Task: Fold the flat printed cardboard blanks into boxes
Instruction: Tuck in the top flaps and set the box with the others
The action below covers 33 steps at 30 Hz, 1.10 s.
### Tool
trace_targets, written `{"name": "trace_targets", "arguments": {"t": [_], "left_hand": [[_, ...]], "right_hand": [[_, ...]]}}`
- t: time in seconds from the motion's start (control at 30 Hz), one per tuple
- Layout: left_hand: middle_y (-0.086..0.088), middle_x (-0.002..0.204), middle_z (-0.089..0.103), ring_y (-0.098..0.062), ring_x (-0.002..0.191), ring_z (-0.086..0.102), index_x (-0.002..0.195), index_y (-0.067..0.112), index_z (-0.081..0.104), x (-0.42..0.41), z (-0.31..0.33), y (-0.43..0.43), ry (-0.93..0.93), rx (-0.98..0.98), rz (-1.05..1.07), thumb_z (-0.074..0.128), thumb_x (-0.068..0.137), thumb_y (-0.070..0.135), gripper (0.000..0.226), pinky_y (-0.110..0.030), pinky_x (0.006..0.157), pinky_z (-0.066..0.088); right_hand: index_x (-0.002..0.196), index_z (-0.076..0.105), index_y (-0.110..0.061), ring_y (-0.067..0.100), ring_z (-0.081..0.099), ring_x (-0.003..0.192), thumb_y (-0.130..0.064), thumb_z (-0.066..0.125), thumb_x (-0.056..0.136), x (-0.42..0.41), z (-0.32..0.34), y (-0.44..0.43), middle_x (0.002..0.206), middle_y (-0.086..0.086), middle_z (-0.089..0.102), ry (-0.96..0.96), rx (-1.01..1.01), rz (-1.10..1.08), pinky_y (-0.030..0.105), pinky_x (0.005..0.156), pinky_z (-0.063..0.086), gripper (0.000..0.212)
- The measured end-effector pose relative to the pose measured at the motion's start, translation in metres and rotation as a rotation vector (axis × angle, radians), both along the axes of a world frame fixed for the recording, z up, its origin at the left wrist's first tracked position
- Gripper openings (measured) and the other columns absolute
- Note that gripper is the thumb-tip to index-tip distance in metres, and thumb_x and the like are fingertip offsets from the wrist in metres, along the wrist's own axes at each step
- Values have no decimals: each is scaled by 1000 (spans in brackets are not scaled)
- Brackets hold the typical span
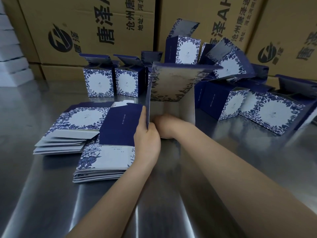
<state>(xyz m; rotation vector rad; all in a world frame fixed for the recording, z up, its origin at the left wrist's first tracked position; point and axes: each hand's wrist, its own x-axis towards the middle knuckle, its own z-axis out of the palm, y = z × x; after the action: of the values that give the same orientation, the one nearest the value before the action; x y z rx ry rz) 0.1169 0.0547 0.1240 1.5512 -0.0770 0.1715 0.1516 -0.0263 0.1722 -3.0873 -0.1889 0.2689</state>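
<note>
In the middle of the steel table (51,186) sits a half-formed box (171,85). Its open mouth faces the person and its white inside shows. The floral panel on top is blurred. The left hand (147,136) grips the box's dark blue left wall at the near edge, with the thumb stretched up the outside and the fingers curled round the edge. The right hand (162,123) is pushed low into the mouth of the box, right beside the left hand. Its fingers are tucked out of sight, so I cannot tell whether they are spread, bunched or pinching a flap.

Left of the hands lie two piles of flat blanks. The nearer stack (103,162) is just beside the left wrist, with a dark blue panel uppermost. The farther stack (72,133) is fanned out beside it, floral face up. Behind them two finished boxes (98,83) stand upright side by side with their lids raised. More are piled behind the half-formed one, and on the right a tumbled heap of boxes (281,114) leans this way and that. Brown shipping cartons (85,31) printed with black characters form a wall at the back
</note>
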Motion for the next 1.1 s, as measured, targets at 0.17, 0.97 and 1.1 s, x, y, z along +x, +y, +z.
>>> {"name": "trace_targets", "arguments": {"t": [0.17, 0.97, 1.1], "left_hand": [[2, 138, 58, -16, 119, 56, 147, 27, 43, 0, -1, 0, 3, 4, 9, 33, 99, 8, 53, -26, 92, 44], [4, 145, 52, -21, 133, 46, 148, 28, 40, 0, 13, 3, 33, 22, 63, 33, 99, 12, 52, -45, 111, 39], [3, 143, 53, -20, 131, 48, 147, 23, 42, 0, 17, 2, 48, -2, 76, 33, 101, 14, 48, -45, 111, 39]], "right_hand": [[114, 58, -11, 25, 54, 90, -21, 42, 100, 0, 1, -1, 120, 12, 63, -61, 14, 10, 31, 76, 40, 23], [87, 76, -3, 18, 69, 78, 10, 42, 76, -72, 42, -1, 81, 7, 73, -1119, 985, 184, 33, 75, 57, 38], [71, 66, -16, 14, 60, 56, 6, 39, 75, -85, 50, -34, 62, 3, 62, -1444, 1142, 100, 34, 52, 49, 36]]}}
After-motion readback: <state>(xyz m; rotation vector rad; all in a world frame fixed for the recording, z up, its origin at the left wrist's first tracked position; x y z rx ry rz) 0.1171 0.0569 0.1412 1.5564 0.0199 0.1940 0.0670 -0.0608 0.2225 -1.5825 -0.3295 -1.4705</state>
